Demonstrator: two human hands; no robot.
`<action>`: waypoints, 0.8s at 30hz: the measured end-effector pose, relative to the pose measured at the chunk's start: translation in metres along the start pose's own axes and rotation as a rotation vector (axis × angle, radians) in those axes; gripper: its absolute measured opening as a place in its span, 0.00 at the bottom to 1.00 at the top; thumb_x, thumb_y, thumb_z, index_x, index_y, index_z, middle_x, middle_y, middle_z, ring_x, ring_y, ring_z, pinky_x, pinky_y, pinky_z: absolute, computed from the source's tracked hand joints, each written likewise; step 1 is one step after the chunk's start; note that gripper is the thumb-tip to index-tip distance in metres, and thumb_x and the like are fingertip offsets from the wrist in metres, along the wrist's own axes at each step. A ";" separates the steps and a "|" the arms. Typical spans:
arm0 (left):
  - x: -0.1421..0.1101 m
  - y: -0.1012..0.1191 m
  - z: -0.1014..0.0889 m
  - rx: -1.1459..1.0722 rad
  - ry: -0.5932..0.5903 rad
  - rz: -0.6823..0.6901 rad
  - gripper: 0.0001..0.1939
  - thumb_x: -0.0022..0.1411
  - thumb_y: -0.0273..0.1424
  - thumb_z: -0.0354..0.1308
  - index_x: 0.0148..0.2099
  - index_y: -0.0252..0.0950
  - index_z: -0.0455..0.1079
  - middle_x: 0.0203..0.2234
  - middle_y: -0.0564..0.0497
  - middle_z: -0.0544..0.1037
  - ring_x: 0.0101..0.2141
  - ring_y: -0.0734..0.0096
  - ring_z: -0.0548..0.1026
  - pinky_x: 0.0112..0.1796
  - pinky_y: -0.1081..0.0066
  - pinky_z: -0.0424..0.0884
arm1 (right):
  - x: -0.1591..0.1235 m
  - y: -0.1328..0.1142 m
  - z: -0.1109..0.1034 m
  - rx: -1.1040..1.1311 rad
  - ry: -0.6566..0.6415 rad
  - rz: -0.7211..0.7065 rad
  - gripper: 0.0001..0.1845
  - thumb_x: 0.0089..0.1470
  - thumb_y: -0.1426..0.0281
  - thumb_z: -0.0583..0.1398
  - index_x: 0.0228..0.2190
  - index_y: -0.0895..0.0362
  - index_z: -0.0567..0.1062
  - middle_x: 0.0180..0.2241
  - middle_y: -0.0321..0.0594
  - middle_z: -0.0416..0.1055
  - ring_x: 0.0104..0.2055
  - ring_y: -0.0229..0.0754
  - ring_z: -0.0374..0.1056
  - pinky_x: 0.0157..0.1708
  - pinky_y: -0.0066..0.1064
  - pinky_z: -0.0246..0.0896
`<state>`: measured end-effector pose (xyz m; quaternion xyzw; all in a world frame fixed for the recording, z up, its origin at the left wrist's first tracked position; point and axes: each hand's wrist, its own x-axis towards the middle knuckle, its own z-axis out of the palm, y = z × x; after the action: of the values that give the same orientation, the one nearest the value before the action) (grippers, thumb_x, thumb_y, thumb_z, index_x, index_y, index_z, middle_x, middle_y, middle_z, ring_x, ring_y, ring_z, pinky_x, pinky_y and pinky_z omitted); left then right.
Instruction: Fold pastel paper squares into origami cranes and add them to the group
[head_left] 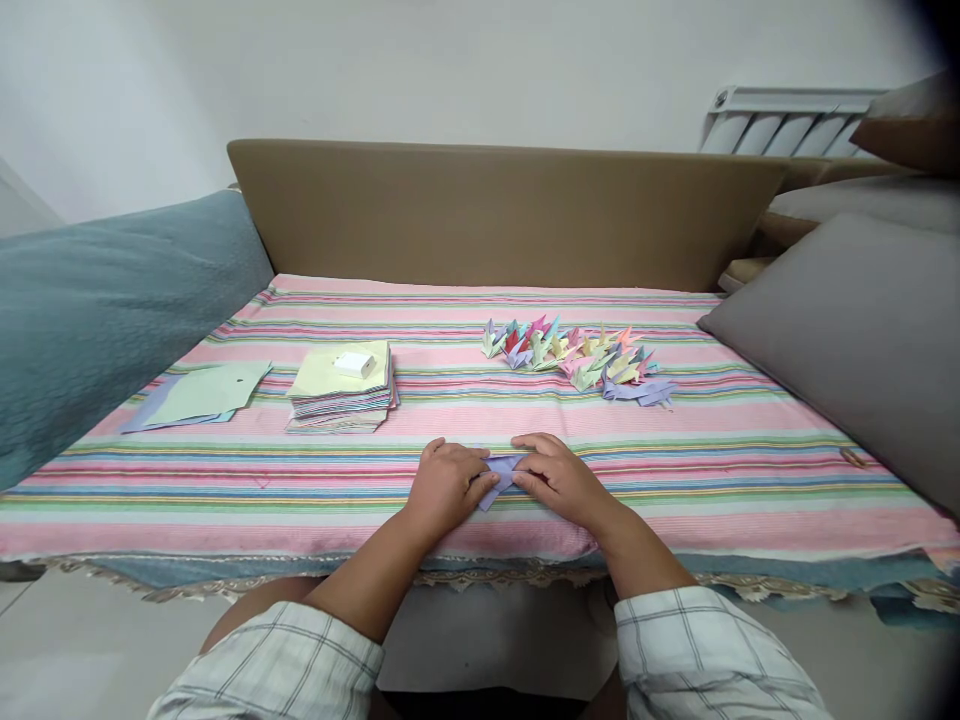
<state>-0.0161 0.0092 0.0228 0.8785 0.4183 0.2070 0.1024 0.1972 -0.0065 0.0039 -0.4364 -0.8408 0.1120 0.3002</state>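
A striped cloth (225, 520) is spread across the middle of the frame, with folded paper birds (577, 355) grouped on it right of centre and a stack of paper (341, 405) set left of centre. At lower centre, a small purple paper (502, 468) is pinched on one side by the left hand (450, 485) and on the other by the right hand (559, 480). For crisp creases, edges should be matched first and even thumb pressure applied, as the soft cloth may give.
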 end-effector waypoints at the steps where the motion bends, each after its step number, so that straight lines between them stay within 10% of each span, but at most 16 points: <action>1: 0.000 -0.001 0.000 -0.016 -0.003 0.010 0.10 0.61 0.37 0.53 0.34 0.42 0.75 0.40 0.51 0.79 0.43 0.63 0.74 0.48 0.58 0.59 | 0.000 0.000 0.000 0.013 0.001 0.005 0.13 0.58 0.63 0.54 0.29 0.54 0.76 0.48 0.45 0.68 0.51 0.46 0.62 0.49 0.42 0.60; 24: -0.002 -0.009 0.004 -0.034 0.086 -0.074 0.12 0.57 0.36 0.57 0.23 0.38 0.70 0.35 0.48 0.79 0.41 0.60 0.75 0.43 0.62 0.65 | 0.002 -0.009 0.013 0.029 0.075 0.179 0.14 0.56 0.62 0.56 0.25 0.55 0.74 0.46 0.47 0.69 0.50 0.48 0.63 0.48 0.43 0.60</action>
<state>-0.0218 0.0133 0.0152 0.8508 0.4509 0.2476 0.1069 0.1822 -0.0089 -0.0019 -0.5094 -0.7848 0.1343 0.3264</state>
